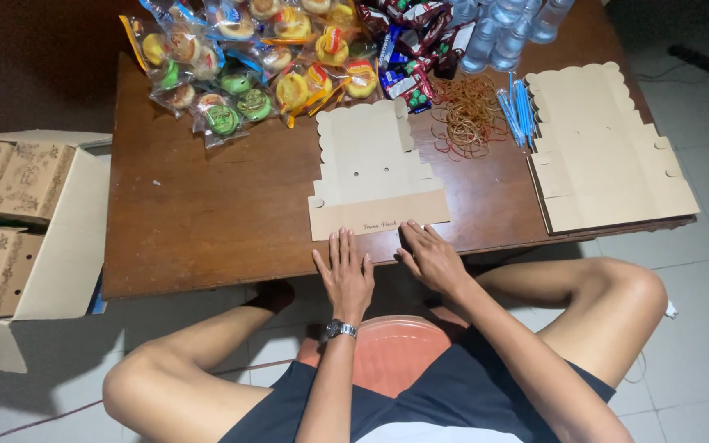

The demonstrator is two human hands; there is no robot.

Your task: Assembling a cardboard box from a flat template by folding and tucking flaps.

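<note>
Fingers of our left hand (345, 275) and right hand (431, 258) lie spread and flat, gripping nothing, pinning the near flap of the flat cardboard box blank (373, 172) just beyond our fingertips so it stays put on the table (207, 213).

I find the table (207, 213) bare left of the flat box blank (375, 176); a hand passes freely there. Right of the blank, a narrow bare strip runs to the stacked blanks (609, 160). The far edge is blocked: snack packets (248, 57), rubber bands (469, 115), straws (517, 111), bottles (502, 29). An open carton (30, 221) stands left of the table.
</note>
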